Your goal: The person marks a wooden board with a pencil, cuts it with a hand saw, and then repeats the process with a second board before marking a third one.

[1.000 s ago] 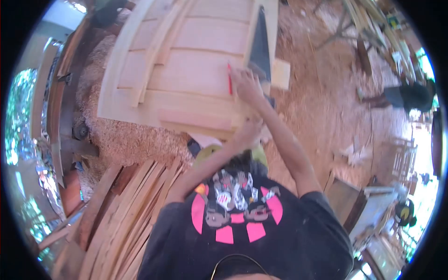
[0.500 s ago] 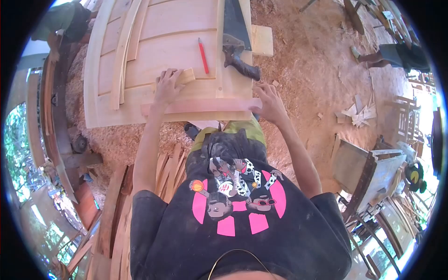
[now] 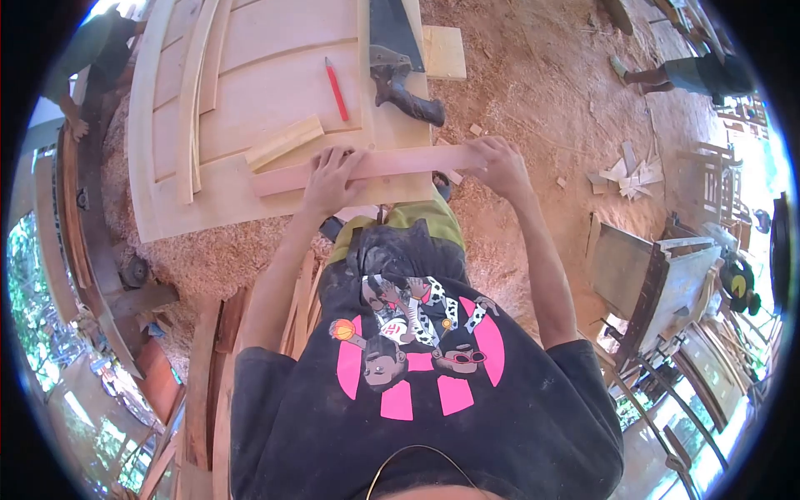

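Grip changes; left hand [image 3: 329, 172] quits the block [image 3: 283, 142], joining right hand [image 3: 500, 162] in clasping the strip [image 3: 408, 161] at the panel's [image 3: 275, 87] near edge

Daylight is falling across a sawdust-strewn dirt floor [image 3: 542, 92], where pale offcuts [image 3: 633, 173] are lying scattered. Rough planks [image 3: 208, 375] are lying stacked beside a heap of shavings [image 3: 225, 250]. An unfinished wooden cabinet [image 3: 658, 275] is standing to the right. Green foliage [image 3: 25, 308] is showing at the open left side.

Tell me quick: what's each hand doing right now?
Left hand: closed on the wood strip, mid-length.
Right hand: closed on its right end.
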`<state>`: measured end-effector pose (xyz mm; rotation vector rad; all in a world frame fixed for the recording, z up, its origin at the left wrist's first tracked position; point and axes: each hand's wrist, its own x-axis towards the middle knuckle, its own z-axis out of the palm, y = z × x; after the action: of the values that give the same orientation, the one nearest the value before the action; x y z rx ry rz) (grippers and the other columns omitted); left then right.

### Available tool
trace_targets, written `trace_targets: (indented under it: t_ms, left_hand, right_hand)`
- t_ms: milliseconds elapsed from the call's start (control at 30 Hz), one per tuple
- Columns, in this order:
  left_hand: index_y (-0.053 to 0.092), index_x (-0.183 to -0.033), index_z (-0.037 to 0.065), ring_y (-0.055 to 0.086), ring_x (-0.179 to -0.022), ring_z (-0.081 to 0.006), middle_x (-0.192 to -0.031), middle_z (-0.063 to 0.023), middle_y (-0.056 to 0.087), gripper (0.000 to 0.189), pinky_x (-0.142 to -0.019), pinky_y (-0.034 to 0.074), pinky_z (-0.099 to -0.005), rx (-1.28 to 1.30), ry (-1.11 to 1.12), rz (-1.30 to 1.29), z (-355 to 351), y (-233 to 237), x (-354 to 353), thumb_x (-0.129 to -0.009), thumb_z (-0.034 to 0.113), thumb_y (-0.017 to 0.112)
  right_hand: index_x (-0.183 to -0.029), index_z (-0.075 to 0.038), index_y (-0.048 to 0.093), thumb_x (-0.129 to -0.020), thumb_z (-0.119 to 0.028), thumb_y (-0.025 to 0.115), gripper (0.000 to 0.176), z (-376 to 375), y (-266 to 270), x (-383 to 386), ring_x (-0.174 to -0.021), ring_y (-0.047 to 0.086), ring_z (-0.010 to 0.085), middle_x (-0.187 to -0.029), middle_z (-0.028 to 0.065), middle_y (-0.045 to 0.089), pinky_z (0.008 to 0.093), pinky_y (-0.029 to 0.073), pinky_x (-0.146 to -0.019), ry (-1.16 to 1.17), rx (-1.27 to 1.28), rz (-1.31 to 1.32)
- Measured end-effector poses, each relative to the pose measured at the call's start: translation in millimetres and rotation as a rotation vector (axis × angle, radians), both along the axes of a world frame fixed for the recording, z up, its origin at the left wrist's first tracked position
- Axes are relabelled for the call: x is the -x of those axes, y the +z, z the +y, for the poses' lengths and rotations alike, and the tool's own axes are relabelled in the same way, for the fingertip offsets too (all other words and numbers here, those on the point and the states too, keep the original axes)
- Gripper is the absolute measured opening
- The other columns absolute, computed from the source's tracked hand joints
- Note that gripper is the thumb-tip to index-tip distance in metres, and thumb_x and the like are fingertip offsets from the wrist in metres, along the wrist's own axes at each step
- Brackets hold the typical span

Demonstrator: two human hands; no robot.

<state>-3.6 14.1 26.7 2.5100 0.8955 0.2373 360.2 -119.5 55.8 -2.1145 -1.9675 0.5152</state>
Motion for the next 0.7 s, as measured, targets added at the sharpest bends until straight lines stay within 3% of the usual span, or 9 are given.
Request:
trace_targets:
  t_ms: [267,333,500,567,700]
  left_hand:
    - [0.059,-0.141,0.010,0.050,-0.126,-0.0353,-0.130,-0.0119,0.057,0.061,-0.107,0.039,-0.0496,0.054,-0.067,-0.075,1.1,-12.5,-34.5,-0.086,0.030,0.077]
    - [0.063,-0.134,0.008,0.051,-0.127,-0.0325,-0.131,-0.0098,0.057,0.055,-0.106,0.041,-0.0491,0.009,-0.069,-0.115,-0.3,-12.2,-39.1,-0.085,0.028,0.077]
    - [0.061,-0.139,0.009,0.051,-0.127,-0.0331,-0.134,-0.0097,0.056,0.057,-0.107,0.040,-0.0492,-0.005,-0.101,-0.125,2.1,-11.4,-48.4,-0.086,0.025,0.076]
    - [0.059,-0.142,0.011,0.050,-0.127,-0.0342,-0.135,-0.0100,0.055,0.060,-0.109,0.039,-0.0499,0.009,-0.116,-0.103,7.5,-7.3,-52.0,-0.087,0.024,0.076]
    - [0.060,-0.142,0.013,0.050,-0.127,-0.0341,-0.134,-0.0109,0.056,0.058,-0.107,0.041,-0.0494,-0.038,-0.078,-0.104,11.7,-8.3,-55.6,-0.087,0.023,0.075]
  right_hand:
    - [-0.129,-0.015,0.070,-0.079,-0.026,0.081,0.052,-12.7,8.3,-23.2,-0.125,0.060,0.0272,-0.128,0.0062,0.069,0.0440,0.041,-0.111,-0.065,0.140,-0.112]
    - [-0.129,-0.015,0.070,-0.079,-0.025,0.081,0.053,-16.2,5.2,-27.4,-0.125,0.060,0.0270,-0.128,0.0062,0.069,0.0440,0.042,-0.111,-0.079,0.143,-0.109]
    - [-0.130,-0.017,0.070,-0.081,-0.025,0.078,0.050,-21.5,7.1,-32.0,-0.128,0.059,0.0265,-0.131,0.0048,0.069,0.0455,0.040,-0.113,-0.099,0.144,-0.126]
    - [-0.132,-0.017,0.069,-0.082,-0.023,0.078,0.051,-19.7,2.3,-36.7,-0.129,0.058,0.0262,-0.133,0.0039,0.068,0.0457,0.040,-0.113,-0.212,-0.006,-0.059]
    - [-0.133,-0.017,0.068,-0.083,-0.022,0.078,0.052,-12.4,0.0,-32.7,-0.129,0.058,0.0267,-0.134,0.0036,0.068,0.0469,0.041,-0.112,-0.200,-0.035,-0.114]
